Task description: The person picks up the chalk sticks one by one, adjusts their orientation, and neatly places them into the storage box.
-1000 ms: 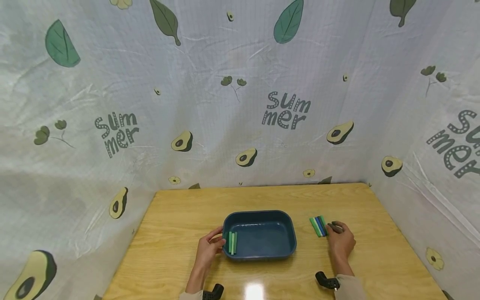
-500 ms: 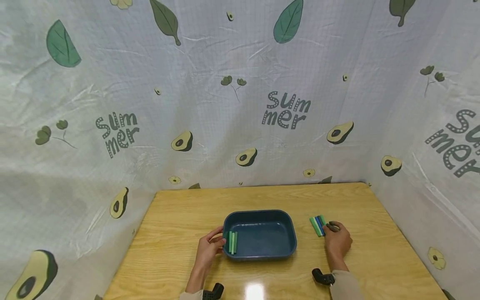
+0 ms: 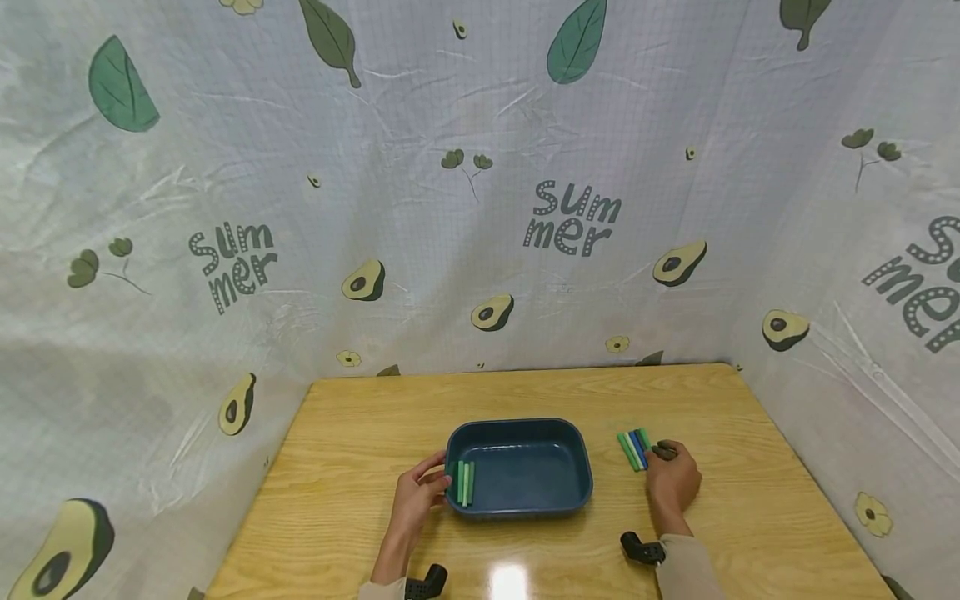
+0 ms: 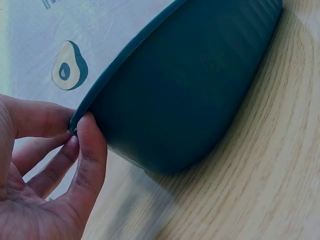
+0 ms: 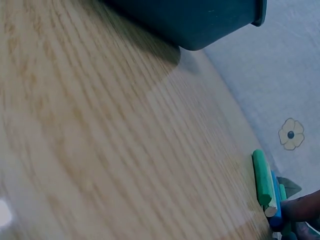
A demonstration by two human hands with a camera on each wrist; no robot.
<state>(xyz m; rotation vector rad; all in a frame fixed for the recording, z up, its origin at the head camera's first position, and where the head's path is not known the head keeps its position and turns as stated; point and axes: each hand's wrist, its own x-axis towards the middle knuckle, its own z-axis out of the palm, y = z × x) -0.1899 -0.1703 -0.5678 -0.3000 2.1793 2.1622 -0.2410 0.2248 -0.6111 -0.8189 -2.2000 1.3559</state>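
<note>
A dark blue rectangular basin (image 3: pixel 517 508) stands mid-table. My left hand (image 3: pixel 413 500) pinches its left rim; in the left wrist view the thumb is on the outer wall (image 4: pixel 175 95). Several green sticks that look like chalk (image 3: pixel 466 485) lie side by side at the basin's left end. To the right of the basin is a slanted row of chalk sticks (image 3: pixel 630 451), green, white and blue. My right hand (image 3: pixel 672 477) touches the row's right side with bent fingers. Only fingertips (image 5: pixel 303 206) appear in the right wrist view, against the sticks; whether they pinch one is hidden.
The light wooden table (image 3: pixel 360 417) extends around the basin. A pale curtain (image 3: pixel 420 250) with leaf and avocado prints hangs at the back and sides. Each wrist wears a black camera, such as the right wrist camera (image 3: pixel 642 549).
My right hand has shifted slightly left, its fingertips closer in on the chalk row. The left hand and the basin have stayed in place.
</note>
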